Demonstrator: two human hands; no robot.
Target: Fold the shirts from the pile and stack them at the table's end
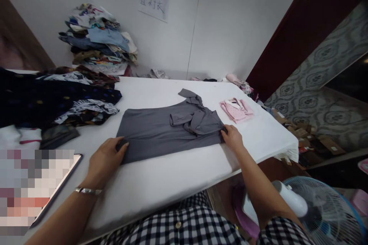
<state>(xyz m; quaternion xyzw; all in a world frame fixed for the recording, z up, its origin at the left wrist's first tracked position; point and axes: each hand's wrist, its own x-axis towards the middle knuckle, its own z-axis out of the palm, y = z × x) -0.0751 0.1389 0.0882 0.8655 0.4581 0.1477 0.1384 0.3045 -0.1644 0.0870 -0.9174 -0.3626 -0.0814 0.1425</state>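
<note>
While the grey shirt (166, 130) lies flat in the middle of the white table (161, 183), both hands grip its near edge. The left hand (106, 159) pinches the shirt's hem corner, thumb on top and fingers curled under the cloth. The right hand (233, 138) pinches the opposite near corner, by the shoulder, fingers closed on the fabric. One sleeve is already laid across the shirt's body, bunched near the collar.

To do this fold well, I judge both corners should rise together and travel evenly toward the shirt's far edge, keeping the cloth taut between the hands so no crease forms. The bunched sleeve looks likely to shift, so a slow lift would suit. Matching edge to edge before letting go would give a square fold.

Beyond the shirt's collar end lies a small pink garment (236, 109), folded. Left of the shirt sits a dark heap of clothes (57, 99), and behind that a tall stack of clothes (97, 42) against the wall. A paper sign (153, 3) hangs on the wall beyond the shirt. A fan (324, 210) stands below the table's near right corner.
</note>
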